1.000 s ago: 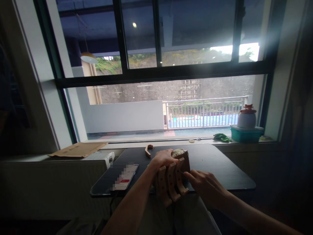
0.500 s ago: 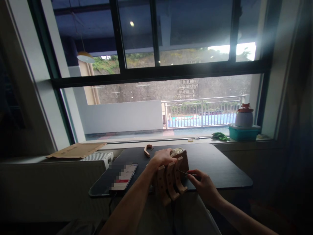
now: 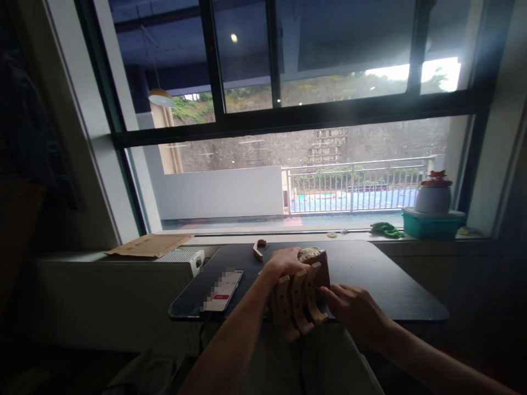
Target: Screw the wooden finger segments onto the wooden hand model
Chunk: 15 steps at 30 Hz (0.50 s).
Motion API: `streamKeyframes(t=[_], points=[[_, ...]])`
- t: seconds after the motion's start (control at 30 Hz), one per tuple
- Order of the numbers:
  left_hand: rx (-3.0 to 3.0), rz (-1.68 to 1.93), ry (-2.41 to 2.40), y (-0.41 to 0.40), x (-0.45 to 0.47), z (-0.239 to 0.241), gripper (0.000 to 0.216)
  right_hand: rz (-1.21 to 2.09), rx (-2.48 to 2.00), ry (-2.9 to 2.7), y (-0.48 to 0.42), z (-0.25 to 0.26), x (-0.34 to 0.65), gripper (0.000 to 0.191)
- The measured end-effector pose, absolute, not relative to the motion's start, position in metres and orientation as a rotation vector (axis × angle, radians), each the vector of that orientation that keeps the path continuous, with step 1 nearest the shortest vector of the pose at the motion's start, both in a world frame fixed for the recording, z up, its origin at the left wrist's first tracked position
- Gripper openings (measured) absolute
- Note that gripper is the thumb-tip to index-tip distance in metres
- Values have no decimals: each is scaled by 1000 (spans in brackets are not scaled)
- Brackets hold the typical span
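Across the dark table (image 3: 382,291), the brown block (image 3: 323,267) sits over the near edge, around its middle, grasped from above by the left hand (image 3: 288,260). Three curved wooden pieces (image 3: 300,307) already line its near side; whether they're fastened, I can't tell. A loose curved piece (image 3: 258,251) lies apart by the far edge. The right hand (image 3: 352,304) pinches a thin tool (image 3: 316,287) at the rightmost piece, seemingly unfinished.

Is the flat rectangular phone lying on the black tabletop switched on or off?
On: the flat rectangular phone on the black tabletop shows a lit, pale screen with a red bar.
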<state>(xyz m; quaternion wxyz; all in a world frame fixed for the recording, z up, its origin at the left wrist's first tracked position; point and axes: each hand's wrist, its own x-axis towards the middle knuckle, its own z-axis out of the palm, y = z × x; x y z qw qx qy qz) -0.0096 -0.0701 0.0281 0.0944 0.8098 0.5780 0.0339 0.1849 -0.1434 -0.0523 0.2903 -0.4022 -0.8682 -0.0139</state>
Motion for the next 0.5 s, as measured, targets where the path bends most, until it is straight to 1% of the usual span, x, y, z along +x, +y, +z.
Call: streamKeyframes(t=[0.1,0.2,0.27,0.33,0.4,0.43,0.5], points=[[2422,106,1707,-68,-9,26,36,125,-1184,-2115,-139,-66,184,29],[2425,101,1707,-67,-9,26,36,285,-1252,-1984,-133,-75,185,36],[2423,97,1708,-67,-10,26,36,365,-1265,-1965,-130,-75,187,39],[2419,97,1708,-68,-10,26,37,403,-1283,-1971,-131,-70,190,36],[2412,100,1709,-69,-10,26,39,368,-1328,-2017,-135,-61,192,33],[2407,102,1710,-69,-9,27,40,312,-1349,-2062,-139,-55,192,36],[2397,106,1715,-71,-9,28,44,59,-1363,-2229,-146,-44,191,43]])
